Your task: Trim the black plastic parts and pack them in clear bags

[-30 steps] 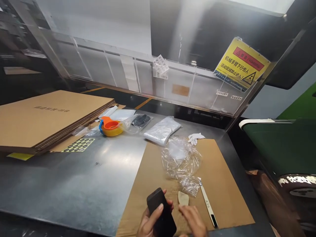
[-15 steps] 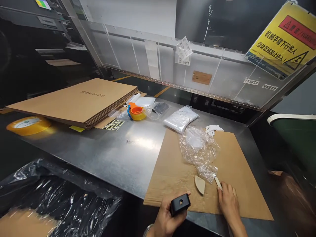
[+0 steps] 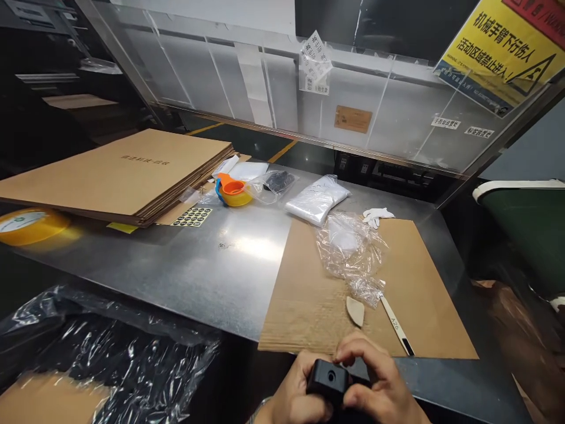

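Note:
Both my hands hold a small black box-shaped device (image 3: pixel 329 377) with a round hole in its end, low at the frame's bottom, over the near table edge. My left hand (image 3: pixel 289 397) grips it from the left. My right hand (image 3: pixel 379 383) curls over its top and right side. Just beyond lie a flat sheet of cardboard (image 3: pixel 309 294), a beige wedge-shaped scraper (image 3: pixel 355 310), a thin white and black strip tool (image 3: pixel 397 325) and crumpled clear plastic wrap (image 3: pixel 351 256).
A stack of flat cardboard (image 3: pixel 119 174) lies at the back left of the metal table (image 3: pixel 198 265), with a yellow tape roll (image 3: pixel 26 224), an orange and yellow tape dispenser (image 3: pixel 233 191), bagged items (image 3: pixel 316 200) and a white glove (image 3: pixel 375 216). Black plastic-wrapped goods (image 3: pixel 101 353) sit below left.
My right hand has left the strip tool on the cardboard and come back onto the black device, which both hands now hold closer to me. The view shifted slightly.

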A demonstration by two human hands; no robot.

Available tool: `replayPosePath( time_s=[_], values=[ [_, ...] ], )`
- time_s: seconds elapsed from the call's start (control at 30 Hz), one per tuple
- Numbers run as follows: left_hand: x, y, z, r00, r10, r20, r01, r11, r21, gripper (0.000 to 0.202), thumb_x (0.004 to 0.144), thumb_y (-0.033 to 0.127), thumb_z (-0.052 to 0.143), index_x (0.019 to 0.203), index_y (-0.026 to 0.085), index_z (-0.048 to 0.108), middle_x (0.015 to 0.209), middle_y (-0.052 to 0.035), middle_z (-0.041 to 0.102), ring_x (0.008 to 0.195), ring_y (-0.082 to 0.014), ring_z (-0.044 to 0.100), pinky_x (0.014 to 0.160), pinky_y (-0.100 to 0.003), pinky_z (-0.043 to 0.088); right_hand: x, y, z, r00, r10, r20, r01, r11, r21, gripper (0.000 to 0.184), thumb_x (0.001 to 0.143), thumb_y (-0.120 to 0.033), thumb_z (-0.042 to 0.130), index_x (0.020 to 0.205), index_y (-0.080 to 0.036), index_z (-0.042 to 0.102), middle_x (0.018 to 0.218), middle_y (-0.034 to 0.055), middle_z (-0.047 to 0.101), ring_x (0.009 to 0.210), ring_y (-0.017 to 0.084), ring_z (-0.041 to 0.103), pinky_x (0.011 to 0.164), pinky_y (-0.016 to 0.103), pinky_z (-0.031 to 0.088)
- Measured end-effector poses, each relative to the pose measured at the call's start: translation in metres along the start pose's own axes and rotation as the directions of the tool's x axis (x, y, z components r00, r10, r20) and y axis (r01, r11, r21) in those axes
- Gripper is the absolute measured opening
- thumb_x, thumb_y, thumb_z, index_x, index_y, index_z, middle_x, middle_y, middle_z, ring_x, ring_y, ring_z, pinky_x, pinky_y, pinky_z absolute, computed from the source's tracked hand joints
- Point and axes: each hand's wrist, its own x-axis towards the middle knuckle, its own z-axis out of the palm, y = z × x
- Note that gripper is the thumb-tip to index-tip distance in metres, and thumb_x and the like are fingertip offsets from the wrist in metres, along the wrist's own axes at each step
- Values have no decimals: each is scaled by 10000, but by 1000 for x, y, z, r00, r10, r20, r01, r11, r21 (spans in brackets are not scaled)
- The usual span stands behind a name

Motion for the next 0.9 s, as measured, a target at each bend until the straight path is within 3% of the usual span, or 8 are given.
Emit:
replayPosePath(
  time_s=[0.27, 0.47, 0.73, 0.9],
  values=[
    [-2, 6, 2, 994, -16, 109, 16, 1000, -1, 67, 447, 142, 498, 513, 152, 497, 492, 37, 357, 488, -85, 285, 466, -238, 191, -3, 6, 8, 1000, 17, -15, -16, 998, 62, 465, 755, -630, 538, 929, -204, 605, 741, 24, 548, 683, 144, 490, 616, 252, 399],
    [-1, 3, 0, 994, -44, 97, 42, 999, 20, 226, 411, 108, 535, 465, 179, 328, 473, 58, 271, 466, -61, 216, 442, -232, 150, -5, 10, 11, 988, -121, -95, 122, 992, 8, 380, 772, -569, 568, 883, -208, 608, 668, 11, 526, 639, 141, 477, 569, 251, 373],
    [0, 1, 2, 995, -90, 53, 91, 996, -25, 135, 392, 133, 541, 451, 153, 420, 431, 51, 350, 435, -60, 278, 408, -218, 176, -6, 14, 15, 974, -156, -162, 164, 986, 38, 309, 796, -511, 578, 746, -207, 549, 637, -5, 498, 598, 118, 463, 545, 233, 367],
    [0, 3, 3, 992, -120, 27, 120, 993, -1, 82, 401, 139, 539, 479, 114, 544, 439, 36, 425, 442, -69, 320, 425, -219, 194, -9, 18, 16, 977, -166, -134, 169, 986, 6, 324, 810, -517, 557, 943, -223, 589, 688, 6, 532, 636, 124, 488, 563, 231, 375]
  ],
)
